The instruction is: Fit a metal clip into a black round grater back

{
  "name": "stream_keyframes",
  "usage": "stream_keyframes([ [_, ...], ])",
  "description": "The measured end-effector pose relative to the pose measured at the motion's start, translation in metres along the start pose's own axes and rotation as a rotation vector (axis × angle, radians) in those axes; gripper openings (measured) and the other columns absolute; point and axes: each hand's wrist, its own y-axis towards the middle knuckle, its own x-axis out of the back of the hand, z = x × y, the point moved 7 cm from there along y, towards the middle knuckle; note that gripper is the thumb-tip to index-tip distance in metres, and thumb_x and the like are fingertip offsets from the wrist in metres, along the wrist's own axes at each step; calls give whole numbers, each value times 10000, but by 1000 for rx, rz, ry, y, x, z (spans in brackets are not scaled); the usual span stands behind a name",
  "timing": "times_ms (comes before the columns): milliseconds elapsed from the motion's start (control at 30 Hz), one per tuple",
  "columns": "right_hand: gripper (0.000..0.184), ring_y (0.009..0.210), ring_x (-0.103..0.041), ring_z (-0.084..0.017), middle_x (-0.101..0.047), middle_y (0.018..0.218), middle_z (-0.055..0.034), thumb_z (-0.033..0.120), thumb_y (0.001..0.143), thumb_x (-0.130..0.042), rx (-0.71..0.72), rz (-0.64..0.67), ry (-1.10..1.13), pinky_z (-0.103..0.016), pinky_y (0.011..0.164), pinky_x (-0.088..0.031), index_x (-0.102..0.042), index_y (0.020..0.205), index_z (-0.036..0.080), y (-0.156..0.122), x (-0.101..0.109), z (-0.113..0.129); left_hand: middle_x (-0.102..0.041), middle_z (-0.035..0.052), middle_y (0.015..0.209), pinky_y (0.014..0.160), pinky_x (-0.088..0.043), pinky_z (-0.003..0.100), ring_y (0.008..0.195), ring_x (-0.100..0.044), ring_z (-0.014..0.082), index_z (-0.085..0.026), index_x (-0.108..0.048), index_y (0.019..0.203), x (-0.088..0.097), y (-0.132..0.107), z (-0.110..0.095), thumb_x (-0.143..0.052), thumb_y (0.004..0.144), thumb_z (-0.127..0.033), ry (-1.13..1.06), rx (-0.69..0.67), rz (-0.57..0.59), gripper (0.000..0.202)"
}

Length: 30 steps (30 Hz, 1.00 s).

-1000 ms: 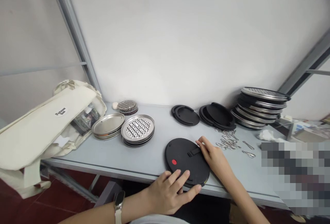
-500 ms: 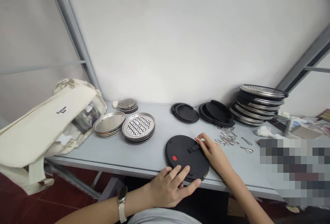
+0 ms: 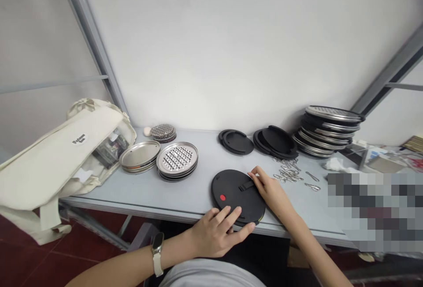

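A round black lid (image 3: 236, 192) with a red dot and a small black tab lies flat near the front edge of the grey table (image 3: 194, 185). My left hand (image 3: 218, 232) rests on its near rim, fingers stretched over the edge and thumb underneath. My right hand (image 3: 271, 192) touches the lid's right rim beside the tab, fingers curled in a pinch at the edge. What the fingertips pinch is too small to name.
Loose metal clips (image 3: 291, 174) lie right of the lid. Behind stand black lid stacks (image 3: 236, 142), (image 3: 276, 141) and a tall stack of metal-rimmed discs (image 3: 330, 130). Left are grater discs (image 3: 177, 160), plain metal plates (image 3: 139, 155) and a cream cloth bag (image 3: 62, 154).
Both hands keep their hold on the black lid. The view has tilted slightly, so everything sits a little higher in the picture.
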Motion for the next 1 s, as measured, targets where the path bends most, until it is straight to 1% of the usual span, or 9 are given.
stream_keyframes([
  [233,275,562,-632,-228,-631,644,-10,454,992,-252,29,-52,-65,-297,576,-419,-415,872,268,-2,0,-2,-513,89,1387,895,-393,305,1174,-463,238,-315,-498,1406,-1,0,-1,-611,892,-343,-11,-2,-12,527],
  [333,272,576,-627,-222,-632,675,-17,451,991,-283,55,-87,-77,-297,584,-419,-425,853,265,-2,2,-1,-507,88,1392,898,-389,305,1175,-459,242,-318,-492,1410,-3,-1,-1,-616,883,-352,-7,-4,-3,542],
  [400,261,579,-617,-211,-626,680,-12,451,989,-309,59,-87,-45,-293,591,-420,-431,856,262,-2,2,-1,-502,84,1397,902,-386,307,1177,-457,244,-319,-484,1416,-3,-1,-1,-619,878,-353,-3,-3,4,556],
  [500,245,541,-569,-189,-560,614,21,449,992,-322,52,-83,21,-284,582,-414,-438,888,259,-2,2,1,-502,77,1398,901,-382,303,1178,-453,243,-322,-483,1415,-2,-1,-1,-620,874,-352,3,1,-1,559],
  [567,228,512,-525,-177,-487,574,48,456,986,-348,50,-115,42,-277,567,-404,-440,927,255,-3,5,1,-510,79,1388,897,-383,303,1172,-457,240,-319,-491,1410,-1,0,-1,-617,875,-342,0,-2,-3,550],
  [633,217,512,-500,-170,-452,580,57,454,978,-376,51,-164,51,-274,564,-401,-443,963,248,-4,8,2,-520,83,1377,897,-384,304,1167,-461,239,-313,-497,1407,-1,0,-1,-614,875,-333,-7,-5,-5,545],
  [767,200,599,-544,-168,-513,672,28,421,971,-394,49,-233,80,-281,631,-436,-460,987,233,-5,13,-1,-511,81,1387,896,-383,299,1171,-453,240,-319,-482,1416,-3,-1,-1,-616,872,-339,-5,-2,8,560],
  [867,191,674,-585,-178,-582,749,-7,398,969,-396,47,-250,107,-297,689,-450,-471,993,224,-4,14,-1,-501,78,1399,903,-379,300,1181,-440,242,-324,-460,1431,-5,-2,-2,-614,877,-361,10,-7,27,577],
  [1000,202,733,-592,-192,-617,807,-40,377,965,-393,85,-231,101,-313,728,-443,-495,888,220,-3,14,2,-499,76,1403,907,-380,299,1185,-442,240,-326,-454,1435,-5,-2,-2,-607,881,-371,22,-7,26,576],
])
